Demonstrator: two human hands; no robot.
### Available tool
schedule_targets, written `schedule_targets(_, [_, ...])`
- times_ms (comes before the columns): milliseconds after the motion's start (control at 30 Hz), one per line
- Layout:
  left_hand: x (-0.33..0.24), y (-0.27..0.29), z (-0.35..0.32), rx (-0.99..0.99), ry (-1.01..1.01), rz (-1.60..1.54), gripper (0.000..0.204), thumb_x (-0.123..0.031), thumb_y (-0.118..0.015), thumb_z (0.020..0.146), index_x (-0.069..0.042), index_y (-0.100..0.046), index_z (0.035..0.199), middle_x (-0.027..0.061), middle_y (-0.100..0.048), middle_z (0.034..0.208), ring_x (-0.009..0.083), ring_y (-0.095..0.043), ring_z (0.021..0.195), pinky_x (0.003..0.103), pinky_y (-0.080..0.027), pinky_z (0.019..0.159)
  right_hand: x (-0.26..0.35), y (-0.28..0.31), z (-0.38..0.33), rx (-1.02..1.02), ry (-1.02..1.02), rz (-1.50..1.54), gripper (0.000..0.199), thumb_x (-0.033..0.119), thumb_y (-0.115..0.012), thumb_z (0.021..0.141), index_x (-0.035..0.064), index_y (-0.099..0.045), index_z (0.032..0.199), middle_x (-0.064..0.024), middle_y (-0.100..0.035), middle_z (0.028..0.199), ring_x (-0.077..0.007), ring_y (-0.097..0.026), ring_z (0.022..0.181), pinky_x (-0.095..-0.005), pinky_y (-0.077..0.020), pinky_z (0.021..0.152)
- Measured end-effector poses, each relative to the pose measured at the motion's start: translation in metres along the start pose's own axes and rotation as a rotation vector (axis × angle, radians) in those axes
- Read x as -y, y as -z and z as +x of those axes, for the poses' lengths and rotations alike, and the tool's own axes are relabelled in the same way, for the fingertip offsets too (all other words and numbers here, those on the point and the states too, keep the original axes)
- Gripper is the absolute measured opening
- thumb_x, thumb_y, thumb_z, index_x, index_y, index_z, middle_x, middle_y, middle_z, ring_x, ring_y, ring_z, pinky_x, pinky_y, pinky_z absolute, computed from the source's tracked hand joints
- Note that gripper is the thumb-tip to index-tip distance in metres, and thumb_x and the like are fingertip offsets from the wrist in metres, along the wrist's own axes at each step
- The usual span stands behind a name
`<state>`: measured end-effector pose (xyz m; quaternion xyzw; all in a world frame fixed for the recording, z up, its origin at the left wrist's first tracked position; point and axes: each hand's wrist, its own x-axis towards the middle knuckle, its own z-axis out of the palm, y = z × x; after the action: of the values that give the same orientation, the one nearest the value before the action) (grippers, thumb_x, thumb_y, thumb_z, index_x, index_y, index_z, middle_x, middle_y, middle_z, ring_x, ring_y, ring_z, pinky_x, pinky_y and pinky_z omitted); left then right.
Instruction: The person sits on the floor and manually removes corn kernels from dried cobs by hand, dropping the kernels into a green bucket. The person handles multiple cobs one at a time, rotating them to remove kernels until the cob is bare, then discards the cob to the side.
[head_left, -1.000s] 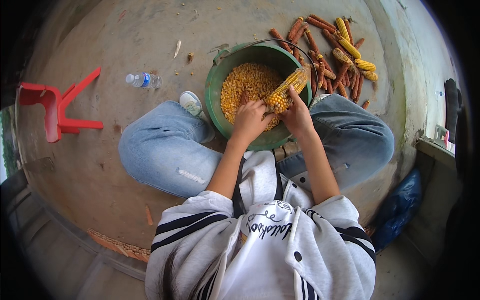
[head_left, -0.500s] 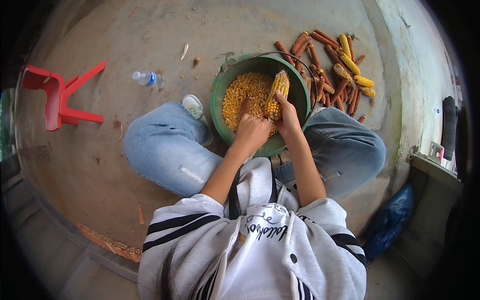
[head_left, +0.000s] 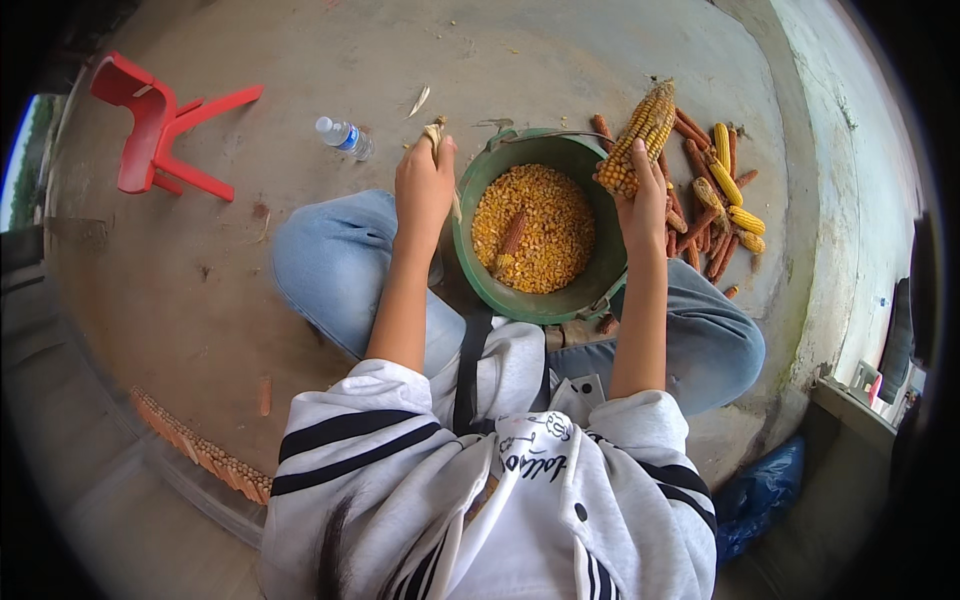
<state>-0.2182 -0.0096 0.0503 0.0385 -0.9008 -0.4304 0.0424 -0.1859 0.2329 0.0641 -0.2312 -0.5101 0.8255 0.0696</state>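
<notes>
My right hand point(head_left: 645, 210) grips an ear of corn point(head_left: 646, 122), yellow and mostly covered with kernels, above the right rim of a green bucket point(head_left: 606, 220). My left hand point(head_left: 424, 190) is closed on pale dry corn husk point(head_left: 435, 131), just left of the bucket; wisps of it stick out from the fingers. Loose corn kernels point(head_left: 565, 225) cover the bucket's bottom. A partly stripped reddish cob point(head_left: 514, 235) lies on them. The bucket stands on the floor between my bent legs, its thin handle lowered behind my right hand.
Right of the bucket lies a pile of bare reddish cobs point(head_left: 697, 160) with several yellow ears point(head_left: 735, 180) among them. A water bottle point(head_left: 344, 137) and a husk scrap point(head_left: 419, 101) are on the floor at left. Farther left is a red plastic chair point(head_left: 153, 125). A blue bag point(head_left: 762, 495) sits at lower right.
Both hands have come up out of the bucket and moved apart. The left went left, with husk in it; the right lifted the ear over the right rim. The cob in the bucket is uncovered.
</notes>
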Motion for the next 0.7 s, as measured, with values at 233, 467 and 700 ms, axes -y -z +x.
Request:
schedule_targets(233, [0.041, 0.013, 0.016, -0.222, 0.157, 0.458, 0.072, -0.029, -0.059, 0.08, -0.003, -0.022, 0.136, 0.0282, -0.032, 0.128, 0.039, -0.034, 0.118, 0.044, -0.03, 0.098, -0.026, 0.013, -0.029, -0.086, -0.201, -0.196, 0.039, 0.033, -0.057, 0.085, 0.0048, -0.05, 0.11, 0.0003, -0.056, 0.091, -0.0096, -0.055, 0.075, -0.0246, -0.0438, 0.064])
schedule_targets(467, [0.005, -0.044, -0.095, 0.813, 0.674, -0.844, 0.048, -0.036, -0.038, 0.094, -0.01, -0.032, 0.133, 0.0139, -0.051, 0.119, 0.0227, -0.053, 0.106, 0.034, -0.045, 0.083, -0.067, 0.019, -0.046, 0.049, -0.441, -0.023, 0.041, 0.035, -0.054, 0.086, 0.0018, -0.051, 0.109, -0.0052, -0.058, 0.096, -0.0129, -0.057, 0.083, -0.0273, -0.0452, 0.074])
schedule_targets(700, [0.026, -0.075, -0.118, 0.856, 1.012, -1.035, 0.049, -0.049, -0.034, 0.091, -0.015, -0.036, 0.127, 0.0105, -0.049, 0.119, 0.0247, -0.05, 0.109, 0.044, -0.036, 0.09, -0.116, 0.033, -0.063, 0.211, -0.652, 0.012, 0.047, 0.037, -0.054, 0.084, -0.0031, -0.051, 0.109, -0.0129, -0.058, 0.1, -0.0173, -0.059, 0.086, -0.0277, -0.0459, 0.075])
